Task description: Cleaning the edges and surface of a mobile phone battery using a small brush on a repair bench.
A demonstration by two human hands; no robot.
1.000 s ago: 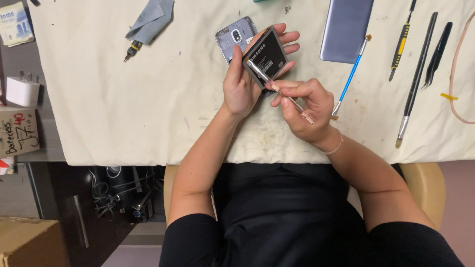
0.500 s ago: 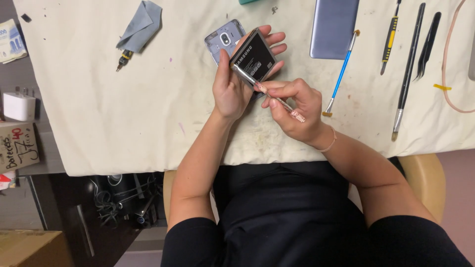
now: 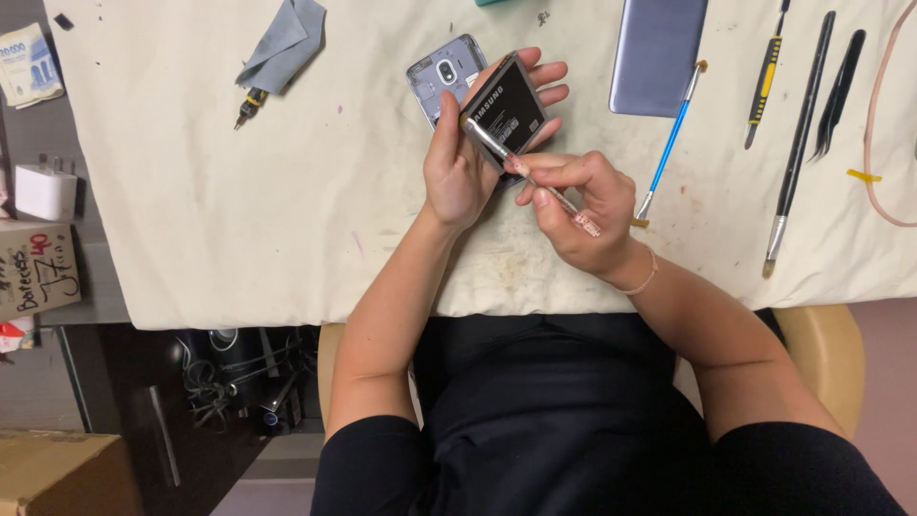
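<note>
The left hand (image 3: 458,162) gripped an opened phone (image 3: 444,81) and its black battery (image 3: 506,105); the right hand (image 3: 578,205) pinched a thin metal tool (image 3: 535,182) against the battery's edge.

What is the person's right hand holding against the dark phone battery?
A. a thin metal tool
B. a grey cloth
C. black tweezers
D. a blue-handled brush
A: the right hand pinches a thin metal tool whose tip lies on the battery, which the left hand holds over the opened phone.
</note>
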